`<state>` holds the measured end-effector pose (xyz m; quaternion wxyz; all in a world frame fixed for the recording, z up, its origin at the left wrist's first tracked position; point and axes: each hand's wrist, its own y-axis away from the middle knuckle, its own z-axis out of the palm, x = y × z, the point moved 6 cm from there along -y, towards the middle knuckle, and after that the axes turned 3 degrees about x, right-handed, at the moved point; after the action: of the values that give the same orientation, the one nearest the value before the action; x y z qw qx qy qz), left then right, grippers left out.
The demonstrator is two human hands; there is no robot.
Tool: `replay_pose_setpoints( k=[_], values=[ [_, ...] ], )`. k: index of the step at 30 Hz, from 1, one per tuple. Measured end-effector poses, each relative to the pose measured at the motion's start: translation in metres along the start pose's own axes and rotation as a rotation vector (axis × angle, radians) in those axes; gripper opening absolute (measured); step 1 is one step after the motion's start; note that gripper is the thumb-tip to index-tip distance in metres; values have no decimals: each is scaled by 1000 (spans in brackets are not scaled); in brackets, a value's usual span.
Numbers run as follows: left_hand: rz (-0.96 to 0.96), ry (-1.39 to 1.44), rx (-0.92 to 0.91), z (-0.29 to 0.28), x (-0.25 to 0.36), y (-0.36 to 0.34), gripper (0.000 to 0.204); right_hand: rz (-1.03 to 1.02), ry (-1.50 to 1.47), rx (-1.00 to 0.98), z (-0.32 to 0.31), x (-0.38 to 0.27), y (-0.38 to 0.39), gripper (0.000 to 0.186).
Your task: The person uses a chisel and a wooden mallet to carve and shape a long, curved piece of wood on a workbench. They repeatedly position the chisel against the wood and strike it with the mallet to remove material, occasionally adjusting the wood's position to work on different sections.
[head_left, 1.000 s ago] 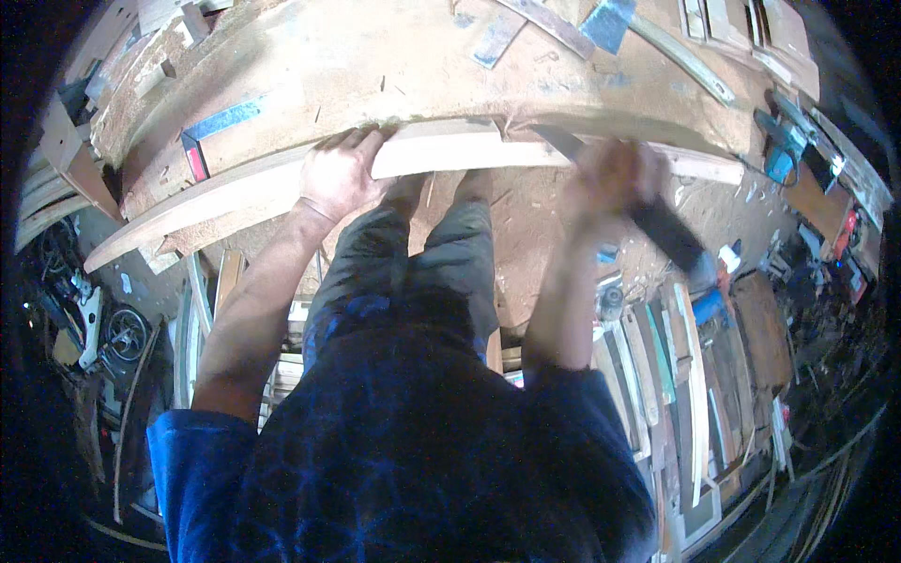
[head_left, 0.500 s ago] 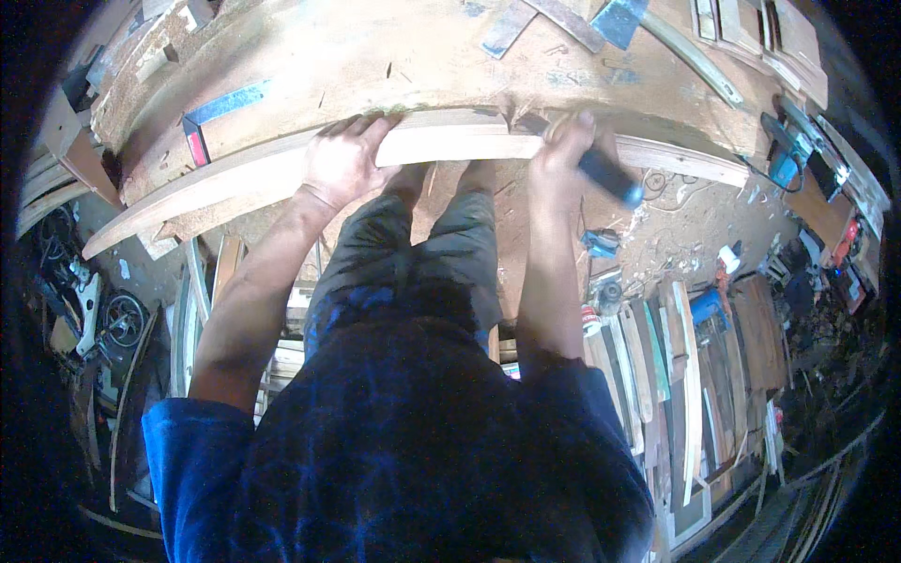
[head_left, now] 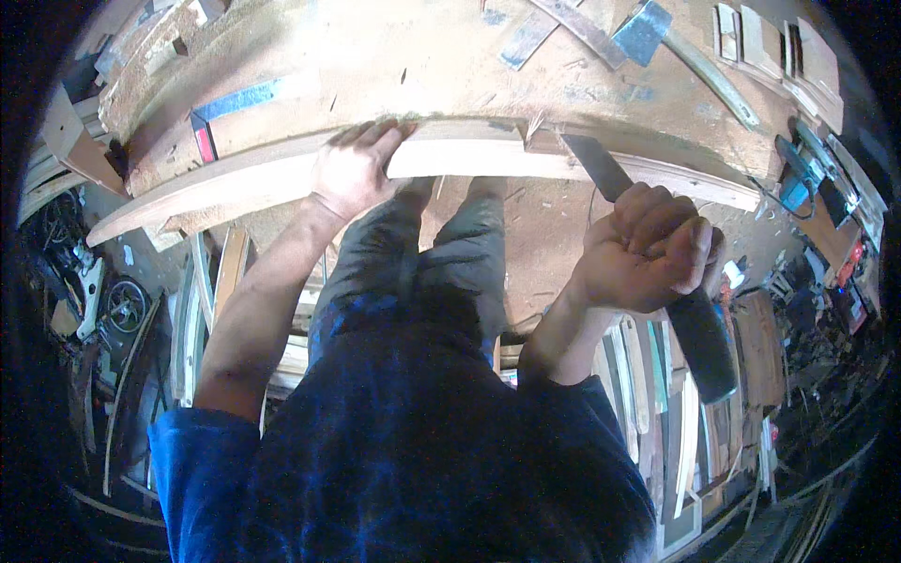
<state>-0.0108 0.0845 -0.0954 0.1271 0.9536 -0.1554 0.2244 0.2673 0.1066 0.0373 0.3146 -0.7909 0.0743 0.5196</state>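
A long pale wooden board (head_left: 479, 161) lies along the near edge of the workbench, curving across the view. My left hand (head_left: 357, 167) is closed over it, fingers on top and thumb on the near side. To the right of it, a notch with raised splinters (head_left: 536, 131) shows in the board's far edge. My right hand (head_left: 648, 246), in a fist, grips a dark flat-bladed cutting tool (head_left: 598, 167), perhaps a chisel. The tool's narrow end points to the board just right of the notch; I cannot tell if it touches. Its thick other end sticks out below the fist.
On the bench (head_left: 357, 56) lie a square (head_left: 239, 98), flat wooden strips (head_left: 572, 30) and a hatchet-like tool (head_left: 643, 33) with a wooden handle. A teal power tool (head_left: 796, 178) stands at the right end. Stacked planks (head_left: 755, 338) fill the floor at right.
My right hand has moved right and toward me with the tool, away from the board. The splintered notch is now uncovered. My left hand stays on the board; the view has shifted slightly.
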Motion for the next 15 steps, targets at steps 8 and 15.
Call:
replay_pose_setpoints(
  k=[8, 15],
  values=[
    [15, -53, -28, 1, 1, -3, 58, 452, -104, 14, 22, 39, 22, 33],
    [29, -1, -8, -6, 10, 0, 56, 703, -337, -2, 24, 41, 44, 40]
  ],
)
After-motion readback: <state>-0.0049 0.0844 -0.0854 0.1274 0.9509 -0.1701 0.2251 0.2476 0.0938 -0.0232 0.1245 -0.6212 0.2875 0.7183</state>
